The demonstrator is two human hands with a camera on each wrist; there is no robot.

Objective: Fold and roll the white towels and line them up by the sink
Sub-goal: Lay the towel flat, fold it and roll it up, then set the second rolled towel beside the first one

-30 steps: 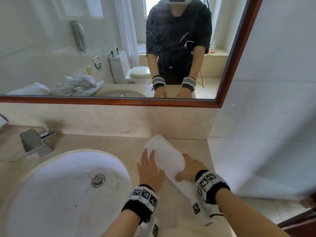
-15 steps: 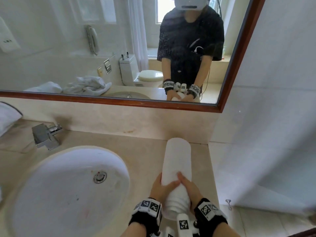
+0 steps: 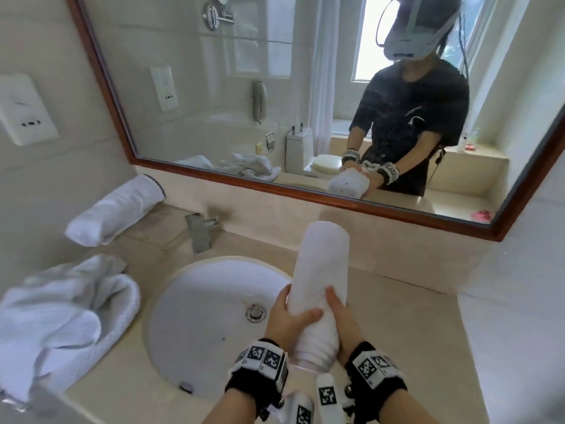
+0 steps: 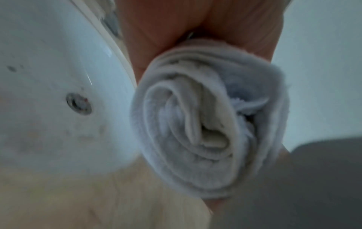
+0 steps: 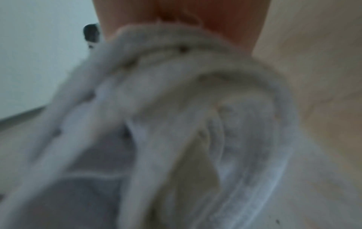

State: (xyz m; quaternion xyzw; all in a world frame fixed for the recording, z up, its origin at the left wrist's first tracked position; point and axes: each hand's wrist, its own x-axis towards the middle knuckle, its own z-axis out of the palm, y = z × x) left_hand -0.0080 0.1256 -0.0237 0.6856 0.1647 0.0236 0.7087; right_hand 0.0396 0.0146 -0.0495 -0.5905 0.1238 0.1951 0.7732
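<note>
A rolled white towel is lifted above the counter at the sink's right rim, its far end pointing at the mirror. My left hand grips its near part from the left, thumb across the top. My right hand grips it from the right. The left wrist view shows the roll's spiral end under my palm. In the right wrist view the same end fills the blurred picture. Another rolled towel lies at the back left. A crumpled white towel lies left of the sink.
A chrome faucet stands behind the basin, with the drain in its middle. A wood-framed mirror runs along the back wall. A white wall closes the counter's right side. A wall socket plate hangs at the left.
The towel was lying on the counter right of the sink under my hands. Both hands closed round its near end, lifted it and brought it left over the sink's rim.
</note>
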